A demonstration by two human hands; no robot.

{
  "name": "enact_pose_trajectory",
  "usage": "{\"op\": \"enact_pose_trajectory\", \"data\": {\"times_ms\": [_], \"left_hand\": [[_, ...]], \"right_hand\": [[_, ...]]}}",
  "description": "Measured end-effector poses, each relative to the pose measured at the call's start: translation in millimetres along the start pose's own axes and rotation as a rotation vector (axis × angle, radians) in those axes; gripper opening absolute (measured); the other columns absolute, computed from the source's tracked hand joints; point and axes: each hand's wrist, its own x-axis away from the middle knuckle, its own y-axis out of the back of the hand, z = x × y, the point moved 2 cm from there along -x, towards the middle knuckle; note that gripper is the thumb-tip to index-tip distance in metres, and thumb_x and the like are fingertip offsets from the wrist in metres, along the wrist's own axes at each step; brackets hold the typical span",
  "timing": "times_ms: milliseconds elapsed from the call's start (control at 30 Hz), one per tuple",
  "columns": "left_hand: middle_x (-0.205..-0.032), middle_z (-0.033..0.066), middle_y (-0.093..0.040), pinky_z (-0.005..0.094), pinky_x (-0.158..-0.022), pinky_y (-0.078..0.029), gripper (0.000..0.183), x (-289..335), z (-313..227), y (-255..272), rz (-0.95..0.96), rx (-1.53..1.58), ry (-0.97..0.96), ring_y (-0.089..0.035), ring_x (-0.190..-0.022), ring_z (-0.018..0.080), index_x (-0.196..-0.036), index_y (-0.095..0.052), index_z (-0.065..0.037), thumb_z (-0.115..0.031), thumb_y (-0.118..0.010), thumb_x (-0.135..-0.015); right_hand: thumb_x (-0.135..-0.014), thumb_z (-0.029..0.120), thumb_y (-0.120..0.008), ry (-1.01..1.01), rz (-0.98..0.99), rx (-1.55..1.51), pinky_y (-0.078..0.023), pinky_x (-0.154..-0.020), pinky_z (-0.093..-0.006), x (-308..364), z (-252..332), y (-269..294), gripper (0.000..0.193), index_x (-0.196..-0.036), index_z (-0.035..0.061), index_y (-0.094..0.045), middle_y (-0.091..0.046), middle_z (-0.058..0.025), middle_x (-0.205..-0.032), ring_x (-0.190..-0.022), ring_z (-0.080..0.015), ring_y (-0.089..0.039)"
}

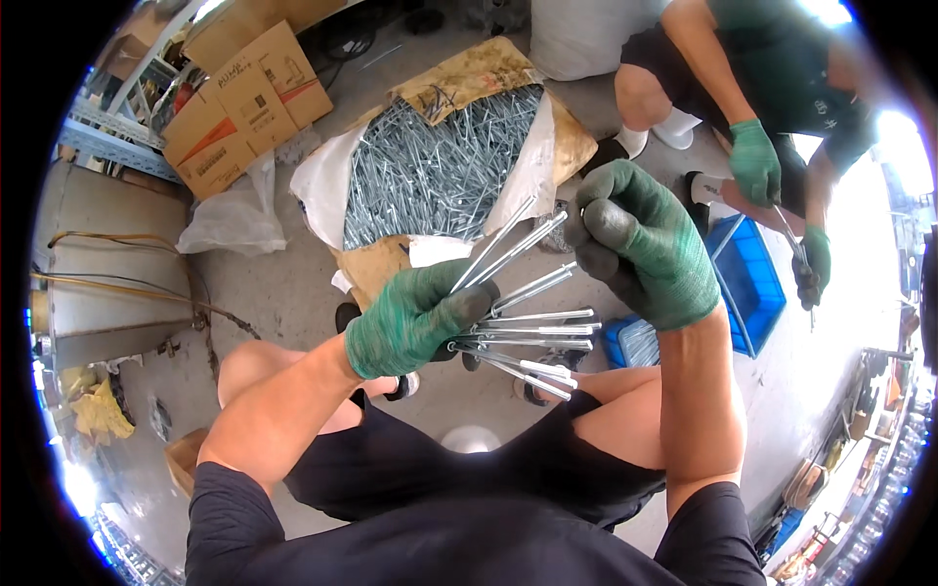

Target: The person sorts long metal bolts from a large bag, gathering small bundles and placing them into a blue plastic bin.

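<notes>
Both of my hands wear green gloves with dark, soiled palms and fingertips. My left hand (pixel 420 317) is closed round a fanned bunch of thin silvery metal rods (pixel 542 330), whose ends point to the right and up. Close by on the right, my right hand (pixel 650 249) is raised with thumb and fingers pinched together. A tiny bright spot shows at its fingertips, too small to name. Beyond my hands, an opened carton (pixel 469 78) lined with white sheet holds a heap of similar metal rods (pixel 440 171).
A small blue bin (pixel 616 344) with rods stands beside my right knee, next to a larger blue crate (pixel 750 293). At the right a co-worker's gloved hand (pixel 755 166) holds rods. Cardboard boxes (pixel 249 112) and a plastic bag (pixel 234 220) lie far left; a white sack (pixel 591 39) stands behind.
</notes>
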Motion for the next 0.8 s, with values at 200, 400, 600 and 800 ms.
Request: {"op": "enact_pose_trajectory", "data": {"times_ms": [200, 400, 600, 800], "left_hand": [[-0.083, -0.0002, -0.061, 0.0249, -0.06, -0.043, 0.041, -1, 2, -2, 0.001, 0.029, 0.051, -0.053, -0.07, 0.0073, -0.107, -0.065, -0.001, -0.041, -0.056, -0.105], [-0.081, 0.0013, -0.062, 0.0255, -0.061, -0.047, 0.04, -2, 3, -2, 0.032, 0.037, 0.055, -0.057, -0.069, 0.0088, -0.106, -0.065, -0.001, -0.04, -0.055, -0.105], [-0.079, 0.0029, -0.066, 0.0233, -0.055, -0.045, 0.04, -3, 3, -4, -0.018, 0.087, 0.034, -0.063, -0.065, 0.0091, -0.111, -0.066, -0.004, -0.042, -0.055, -0.105], [-0.081, -0.0007, -0.061, 0.0246, -0.063, -0.043, 0.038, 0, 1, -2, 0.035, 0.05, 0.029, -0.054, -0.073, 0.0068, -0.102, -0.066, -0.002, -0.039, -0.054, -0.106]], "right_hand": [[-0.092, 0.023, -0.075, -0.046, -0.083, 0.084, -0.041, -0.056, -0.0168, 2, 7, -9, 0.03, -0.114, 0.0026, -0.07, -0.069, -0.004, -0.087, -0.067, -0.0045, -0.056], [-0.091, 0.027, -0.074, -0.114, -0.023, 0.097, -0.036, -0.053, -0.0182, 1, 4, -10, 0.031, -0.111, 0.0039, -0.068, -0.062, -0.0006, -0.081, -0.064, -0.0048, -0.051], [-0.087, 0.03, -0.067, -0.169, -0.021, 0.052, -0.032, -0.052, -0.0192, -1, -11, -8, 0.03, -0.106, 0.0072, -0.064, -0.053, 0.0024, -0.077, -0.061, -0.0049, -0.045], [-0.091, 0.013, -0.054, -0.242, -0.162, -0.06, -0.046, -0.059, -0.0181, -2, -4, -11, 0.023, -0.108, 0.0052, -0.065, -0.065, -0.0036, -0.093, -0.064, -0.0061, -0.053]]}}
